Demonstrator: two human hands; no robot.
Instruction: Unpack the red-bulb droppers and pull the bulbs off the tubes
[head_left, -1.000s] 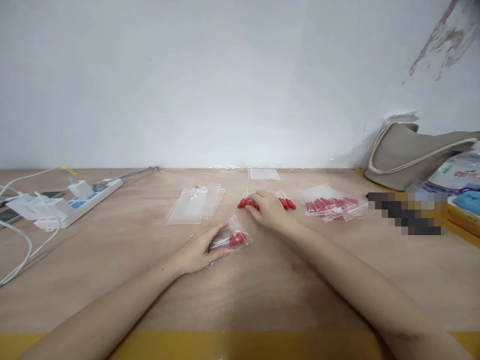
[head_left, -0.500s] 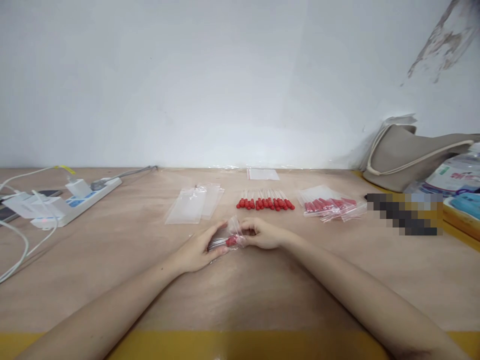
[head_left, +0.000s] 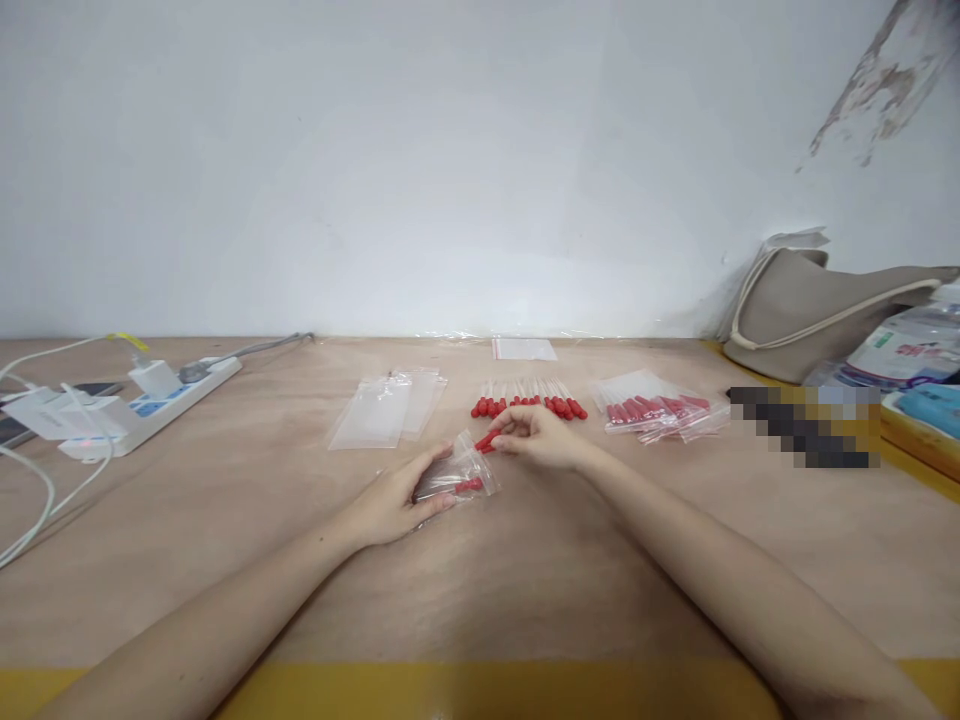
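Observation:
My left hand point(head_left: 401, 500) is closed on a small clear zip bag point(head_left: 484, 470), fingers on one side and thumb on the other. Thin clear stems and red bulb ends point(head_left: 469, 484) show inside it; they look like droppers. Between the fingertips of my right hand point(head_left: 536, 435) is a red-bulbed dropper point(head_left: 487, 441), just above the bag's open end. How many it pinches I cannot tell. Behind my right hand lies a row of red-bulbed droppers point(head_left: 564, 407), stems pointing to the wall, partly covered by my fingers.
Flat clear zip bags point(head_left: 367, 425) lie left of the row. On its right is a pile of filled bags point(head_left: 637, 410). Another flat bag point(head_left: 525, 349) rests near the wall. A power strip point(head_left: 161, 405) with cables is at far left, a grey bag point(head_left: 817, 310) at far right.
My right hand has moved from the bag's mouth up and right to the row, and now has a red-bulbed dropper by the bag. My left hand stays on the bag.

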